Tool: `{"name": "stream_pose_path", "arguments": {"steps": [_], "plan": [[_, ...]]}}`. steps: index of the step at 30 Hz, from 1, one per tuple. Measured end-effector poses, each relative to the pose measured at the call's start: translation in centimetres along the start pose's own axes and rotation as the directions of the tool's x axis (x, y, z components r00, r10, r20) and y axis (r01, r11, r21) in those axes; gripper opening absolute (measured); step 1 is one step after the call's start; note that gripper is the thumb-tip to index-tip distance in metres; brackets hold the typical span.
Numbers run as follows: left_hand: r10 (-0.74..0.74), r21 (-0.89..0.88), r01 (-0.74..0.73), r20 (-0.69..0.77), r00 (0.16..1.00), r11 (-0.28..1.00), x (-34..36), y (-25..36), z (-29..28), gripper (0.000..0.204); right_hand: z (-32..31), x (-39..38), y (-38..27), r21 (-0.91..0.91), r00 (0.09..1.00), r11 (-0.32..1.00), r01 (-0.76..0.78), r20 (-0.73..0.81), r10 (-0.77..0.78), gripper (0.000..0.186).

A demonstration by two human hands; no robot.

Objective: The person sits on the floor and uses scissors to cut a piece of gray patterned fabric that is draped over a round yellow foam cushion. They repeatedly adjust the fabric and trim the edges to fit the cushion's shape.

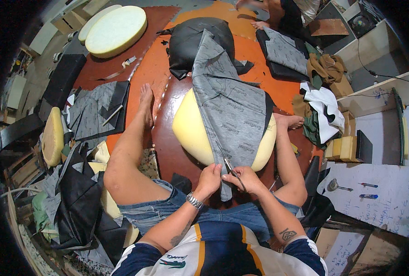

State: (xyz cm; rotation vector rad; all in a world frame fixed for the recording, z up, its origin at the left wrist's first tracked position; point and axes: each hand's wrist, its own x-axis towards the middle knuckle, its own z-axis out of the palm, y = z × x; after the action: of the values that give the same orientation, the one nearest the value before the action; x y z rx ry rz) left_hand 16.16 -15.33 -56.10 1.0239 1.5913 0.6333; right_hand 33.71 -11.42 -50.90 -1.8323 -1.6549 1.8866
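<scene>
Left hand (pixel 209 180) pinches the edge of grey printed fabric (pixel 236 108) near its narrow lower end; right hand (pixel 247 179) grips scissors (pixel 228 163), blades at that same edge. Fabric lies draped over yellow foam cushion (pixel 189 129), between the person's legs, its upper end against a black bundle (pixel 204 30). Foam sits on dark red sheet (pixel 167 152). Two round pale foam discs (pixel 117 32), upper left, overlapping. Marker pens (pixel 368 196) far right.

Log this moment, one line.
Left hand: pinching grey fabric sheet; right hand: gripping dark-handled scissors at sheet; rounded yellow foam cushion: under sheet
</scene>
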Motion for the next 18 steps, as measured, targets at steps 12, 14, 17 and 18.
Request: {"name": "stream_pose_path", "arguments": {"steps": [12,14,17,18], "plan": [[0.041,0.093,-0.033,-0.086,0.995,0.995,-1.1,1.4,-0.8,0.029,0.1,3.4,-1.1,-0.072,0.999,0.997,0.039,-0.031,-0.041,0.064],[0.051,0.190,-0.036,-0.075,0.996,0.981,-1.2,1.7,-1.0,0.029,0.1,3.1,-0.8,-0.049,0.998,0.997,0.055,-0.030,-0.056,0.065],[0.024,0.269,-0.002,-0.076,0.997,0.963,-1.5,2.1,-1.4,0.029,0.1,3.0,-0.7,-0.055,0.998,0.997,0.060,-0.020,-0.062,0.064],[0.023,0.281,-0.003,-0.068,0.997,0.960,-1.6,2.3,-1.6,0.029,0.0,3.1,-0.9,-0.061,0.999,0.997,0.042,-0.013,-0.043,0.064]]}}
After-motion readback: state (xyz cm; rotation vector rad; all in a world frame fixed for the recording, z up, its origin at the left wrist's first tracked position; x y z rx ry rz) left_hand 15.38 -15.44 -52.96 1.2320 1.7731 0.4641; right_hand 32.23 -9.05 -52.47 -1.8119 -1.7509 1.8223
